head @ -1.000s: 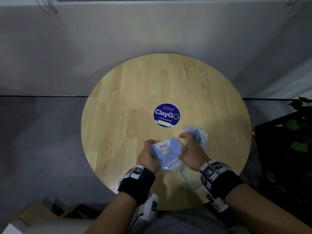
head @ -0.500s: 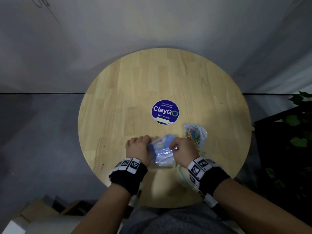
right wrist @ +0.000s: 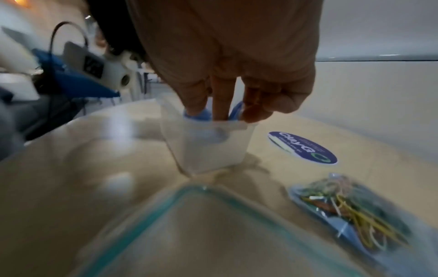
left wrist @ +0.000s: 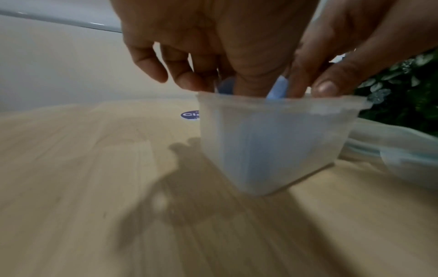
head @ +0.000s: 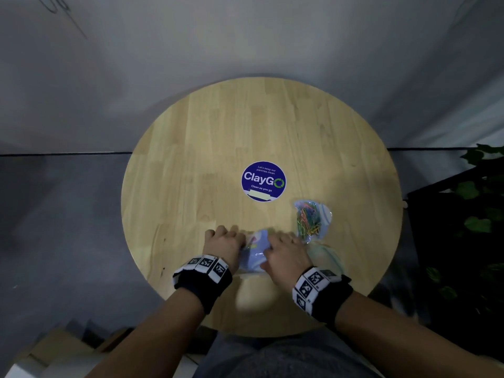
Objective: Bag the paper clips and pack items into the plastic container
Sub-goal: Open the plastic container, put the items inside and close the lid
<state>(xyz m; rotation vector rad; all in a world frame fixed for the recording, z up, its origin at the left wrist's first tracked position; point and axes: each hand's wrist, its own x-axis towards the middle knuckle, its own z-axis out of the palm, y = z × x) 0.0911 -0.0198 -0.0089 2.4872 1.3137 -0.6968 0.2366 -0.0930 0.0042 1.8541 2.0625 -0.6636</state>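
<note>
Round wooden table (head: 191,159) with a blue ClayGo sticker (head: 263,181) at its centre; clear plastic container (left wrist: 272,142) stands on it near the front edge, its teal-rimmed lid (right wrist: 189,224) just to its right. Both hands reach in from above, left hand (head: 225,242) and right hand (head: 286,252) fingers curled on a soft blue packet (head: 257,241) in the container. Bag of coloured paper clips (head: 311,218) lies flat beside the right hand.

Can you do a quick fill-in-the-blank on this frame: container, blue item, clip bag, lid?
1. Both hands push a light ____ item into the clear plastic container.
2. The bag of coloured paper clips lies on the ____, outside the container.
3. The teal-rimmed lid is ____ the container.
4. The round sticker reads ____.

Missing words: blue; table; off; ClayGo
</note>
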